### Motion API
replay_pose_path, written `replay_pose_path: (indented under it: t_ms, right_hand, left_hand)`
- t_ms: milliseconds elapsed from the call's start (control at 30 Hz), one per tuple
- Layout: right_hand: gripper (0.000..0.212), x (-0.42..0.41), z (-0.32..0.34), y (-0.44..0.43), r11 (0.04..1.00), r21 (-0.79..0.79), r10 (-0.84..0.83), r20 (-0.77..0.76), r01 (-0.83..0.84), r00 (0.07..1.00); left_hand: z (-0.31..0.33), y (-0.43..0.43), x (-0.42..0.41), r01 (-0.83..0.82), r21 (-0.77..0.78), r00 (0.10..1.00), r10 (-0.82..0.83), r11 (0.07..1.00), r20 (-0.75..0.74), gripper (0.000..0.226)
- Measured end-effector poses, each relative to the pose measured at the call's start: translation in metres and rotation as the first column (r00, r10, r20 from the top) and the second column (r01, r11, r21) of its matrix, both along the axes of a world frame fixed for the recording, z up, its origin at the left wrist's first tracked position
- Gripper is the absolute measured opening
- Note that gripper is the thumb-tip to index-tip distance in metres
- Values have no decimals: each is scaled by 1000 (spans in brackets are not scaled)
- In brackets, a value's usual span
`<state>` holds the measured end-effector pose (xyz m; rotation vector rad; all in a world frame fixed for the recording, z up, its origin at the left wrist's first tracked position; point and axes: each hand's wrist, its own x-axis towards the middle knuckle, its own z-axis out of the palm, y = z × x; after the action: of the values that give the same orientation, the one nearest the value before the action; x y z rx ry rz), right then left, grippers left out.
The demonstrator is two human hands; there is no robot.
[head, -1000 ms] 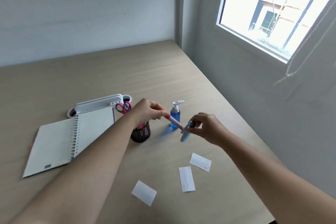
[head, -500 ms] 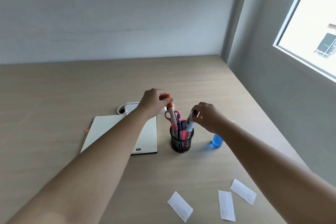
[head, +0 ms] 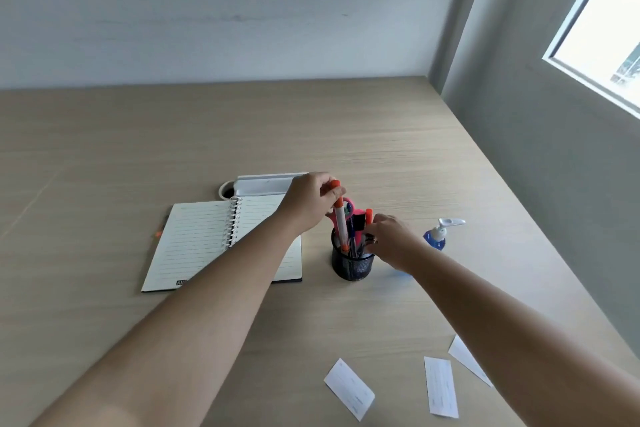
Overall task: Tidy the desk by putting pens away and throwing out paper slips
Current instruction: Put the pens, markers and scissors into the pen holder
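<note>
Orange-capped pen (head: 340, 218) stands near upright, long axis vertical, tip down inside the mesh holder (head: 351, 262), pinched by the left hand (head: 308, 201). Right hand (head: 391, 241) at the rim seems closed on something, hard to tell. A nudge could tip the crowded holder. Paper slips (head: 349, 388) lie nearer.
</note>
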<state>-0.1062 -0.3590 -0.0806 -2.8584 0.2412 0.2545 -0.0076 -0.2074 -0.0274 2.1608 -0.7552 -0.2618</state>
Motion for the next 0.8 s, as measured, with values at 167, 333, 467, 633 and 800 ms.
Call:
replay_pose_path:
  t_ms: [167,333,467,633,800]
  right_hand:
    - [24,-3,1,-1,993,108,-49,57,43,997]
    - [17,-9,-2,-2,980,195,-75,142,46,987]
    - [15,-16,-7,-2,951,292,-167,198,104,966]
    - [6,-29,-11,-8,617,654,-654,117,437,747]
    - [13,-39,-21,-7,-176,899,-624,-417,400,661]
  left_hand:
    - [-21,2,-9,58,139,997,-65,989,45,10]
    - [-34,0,-19,18,258,994,-45,966,97,14]
    - [-41,-5,-24,-44,223,996,27,974,81,23]
    - [-56,0,-36,-361,141,923,375,922,-90,38]
    - [-75,8,-44,-427,66,600,337,902,-726,24]
